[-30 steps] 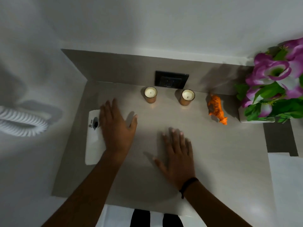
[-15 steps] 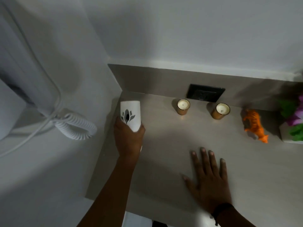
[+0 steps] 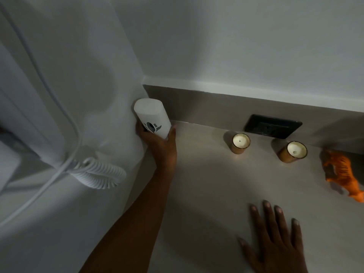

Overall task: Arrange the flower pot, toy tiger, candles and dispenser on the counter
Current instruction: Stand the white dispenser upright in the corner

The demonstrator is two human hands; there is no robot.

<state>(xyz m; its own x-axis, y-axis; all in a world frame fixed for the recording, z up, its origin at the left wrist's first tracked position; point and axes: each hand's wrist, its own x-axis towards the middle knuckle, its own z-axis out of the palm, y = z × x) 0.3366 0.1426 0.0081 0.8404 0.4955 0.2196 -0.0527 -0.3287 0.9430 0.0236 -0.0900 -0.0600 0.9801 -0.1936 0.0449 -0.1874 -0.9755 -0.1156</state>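
Dispenser (image 3: 152, 118), a white cylinder with a dark leaf mark, sits in the grasp of my left hand (image 3: 161, 146) at the far left corner of the grey counter (image 3: 206, 194), tilted against the white side wall. My right hand (image 3: 275, 245) lies flat and open on the near counter, holding nothing. Two candles (image 3: 241, 143) (image 3: 293, 151) stand along the far edge below a dark wall socket (image 3: 272, 126), with the orange toy tiger (image 3: 342, 174) to their right.
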